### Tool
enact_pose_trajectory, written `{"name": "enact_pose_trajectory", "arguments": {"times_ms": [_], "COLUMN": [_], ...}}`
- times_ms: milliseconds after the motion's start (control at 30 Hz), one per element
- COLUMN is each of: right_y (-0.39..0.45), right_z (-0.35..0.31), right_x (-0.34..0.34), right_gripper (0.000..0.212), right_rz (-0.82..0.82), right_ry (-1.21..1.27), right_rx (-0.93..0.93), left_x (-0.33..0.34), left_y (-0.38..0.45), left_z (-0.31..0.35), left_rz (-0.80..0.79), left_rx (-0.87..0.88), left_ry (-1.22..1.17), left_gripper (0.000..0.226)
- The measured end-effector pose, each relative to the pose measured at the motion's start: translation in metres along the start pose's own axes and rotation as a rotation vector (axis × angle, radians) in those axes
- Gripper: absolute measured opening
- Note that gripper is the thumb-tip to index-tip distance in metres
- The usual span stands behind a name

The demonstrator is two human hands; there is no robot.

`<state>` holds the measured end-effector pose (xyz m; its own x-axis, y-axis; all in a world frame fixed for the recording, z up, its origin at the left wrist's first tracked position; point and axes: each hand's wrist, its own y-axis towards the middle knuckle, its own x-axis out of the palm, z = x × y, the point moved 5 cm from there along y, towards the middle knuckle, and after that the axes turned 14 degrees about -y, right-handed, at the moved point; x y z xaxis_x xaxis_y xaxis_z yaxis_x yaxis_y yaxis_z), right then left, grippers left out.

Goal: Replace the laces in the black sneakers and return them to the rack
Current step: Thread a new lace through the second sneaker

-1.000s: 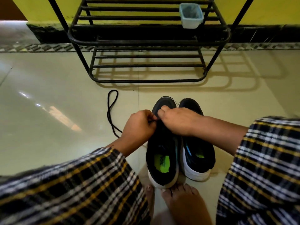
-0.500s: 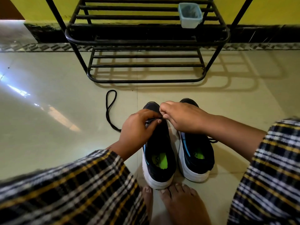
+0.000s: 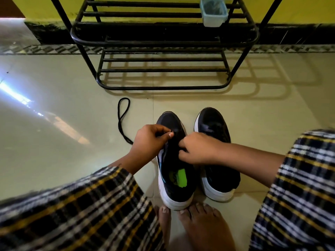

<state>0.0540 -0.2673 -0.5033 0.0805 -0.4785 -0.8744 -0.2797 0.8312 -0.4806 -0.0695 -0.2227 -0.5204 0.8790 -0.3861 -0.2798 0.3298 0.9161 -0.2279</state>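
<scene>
Two black sneakers with white soles stand side by side on the floor, toes toward the rack. The left sneaker (image 3: 175, 180) shows a green insole label. The right sneaker (image 3: 217, 171) stands a little apart from it. My left hand (image 3: 150, 142) pinches a black lace end over the left sneaker's eyelets. My right hand (image 3: 197, 149) has its fingers curled at the same shoe's lacing area, gripping the lace or the upper. A loose black lace (image 3: 123, 120) lies looped on the floor left of the shoes.
A black metal shoe rack (image 3: 163, 42) stands against the yellow wall ahead, with a small pale blue plastic tub (image 3: 213, 12) on its upper shelf. My bare feet (image 3: 195, 225) touch the left sneaker's heel. Checked fabric covers my knees at both lower corners.
The two sneakers have drawn apart, with a gap between them now. My right hand has moved back toward me along the left sneaker. My left hand stays at the eyelets.
</scene>
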Motion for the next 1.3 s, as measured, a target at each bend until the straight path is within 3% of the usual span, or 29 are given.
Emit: {"name": "enact_pose_trajectory", "arguments": {"times_ms": [233, 433, 733, 967, 1033, 1167, 1300], "right_y": [-0.008, -0.011, -0.018, -0.021, -0.022, -0.024, -0.023], "right_z": [0.009, 0.005, -0.008, -0.018, -0.017, -0.018, -0.016], "right_x": [0.001, -0.003, -0.011, -0.014, -0.013, -0.012, -0.011], "right_gripper": [0.033, 0.030, 0.030, 0.026, 0.026, 0.027, 0.029], "right_rz": [-0.049, -0.056, -0.021, -0.016, -0.018, 0.010, 0.021], "right_ry": [0.255, 0.208, 0.121, 0.127, 0.128, 0.148, 0.166], "right_rx": [-0.085, -0.151, -0.199, -0.213, -0.207, -0.199, -0.176], "left_x": [-0.002, 0.004, 0.011, 0.018, 0.017, 0.016, 0.010], "left_y": [0.006, 0.001, -0.006, -0.014, -0.016, -0.019, -0.016], "left_z": [-0.001, -0.001, -0.003, -0.010, -0.008, 0.007, 0.006], "left_rz": [-0.118, -0.119, -0.122, 0.022, 0.056, 0.072, 0.087], "left_rx": [0.007, 0.054, -0.023, -0.066, -0.024, 0.188, 0.133], "left_ry": [0.266, 0.271, 0.023, -0.168, -0.125, 0.200, 0.135], "left_gripper": [0.006, 0.011, 0.016, 0.015, 0.014, 0.010, 0.005]}}
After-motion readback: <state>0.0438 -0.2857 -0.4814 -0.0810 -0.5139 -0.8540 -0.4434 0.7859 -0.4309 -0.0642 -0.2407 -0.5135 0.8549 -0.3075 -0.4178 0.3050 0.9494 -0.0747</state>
